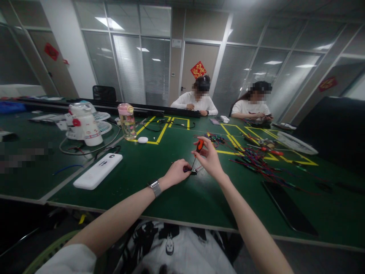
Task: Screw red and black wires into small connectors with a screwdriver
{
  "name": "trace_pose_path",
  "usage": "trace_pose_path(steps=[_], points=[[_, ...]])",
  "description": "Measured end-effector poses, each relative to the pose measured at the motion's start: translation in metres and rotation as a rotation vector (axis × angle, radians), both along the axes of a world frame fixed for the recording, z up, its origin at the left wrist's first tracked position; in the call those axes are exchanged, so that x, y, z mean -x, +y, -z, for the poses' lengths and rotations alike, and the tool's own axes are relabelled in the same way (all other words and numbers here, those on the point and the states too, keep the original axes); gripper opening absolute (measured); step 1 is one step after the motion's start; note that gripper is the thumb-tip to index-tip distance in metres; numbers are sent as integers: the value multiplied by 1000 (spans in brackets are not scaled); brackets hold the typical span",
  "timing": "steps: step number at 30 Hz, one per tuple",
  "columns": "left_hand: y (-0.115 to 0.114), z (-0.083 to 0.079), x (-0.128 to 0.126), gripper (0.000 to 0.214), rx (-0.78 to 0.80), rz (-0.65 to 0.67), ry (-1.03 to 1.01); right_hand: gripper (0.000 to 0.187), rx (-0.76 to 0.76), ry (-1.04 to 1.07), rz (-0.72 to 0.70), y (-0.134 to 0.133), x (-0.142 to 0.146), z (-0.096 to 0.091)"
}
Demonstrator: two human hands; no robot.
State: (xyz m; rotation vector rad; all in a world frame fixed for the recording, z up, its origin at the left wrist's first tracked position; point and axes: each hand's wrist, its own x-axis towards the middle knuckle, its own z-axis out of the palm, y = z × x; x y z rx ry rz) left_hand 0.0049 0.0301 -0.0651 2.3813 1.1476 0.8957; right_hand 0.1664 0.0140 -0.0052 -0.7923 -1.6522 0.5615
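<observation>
Pinning the small part [194, 172] to the table [176, 198] with left hand [176, 172], right hand [209, 158] gripping the screwdriver [199, 149] upright, tip seated squarely.

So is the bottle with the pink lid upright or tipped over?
Upright. The bottle stands on its base on the green table, its pink lid on top and shut, left of the yellow tape.
</observation>
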Motion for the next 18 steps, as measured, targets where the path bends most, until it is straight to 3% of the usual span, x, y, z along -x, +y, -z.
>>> trace_pose_path(steps=[7,14,18], points=[[-1,-1,0,12,7,0,-9,52,4,-11,-33,-2,2,0],[0,1,0,12,-12,5,-6,44,-156,-242,310,-1,-5,-3],[1,1,0,12,-31,16,-8,42,-144,-259,372,-2,-5,-2]])
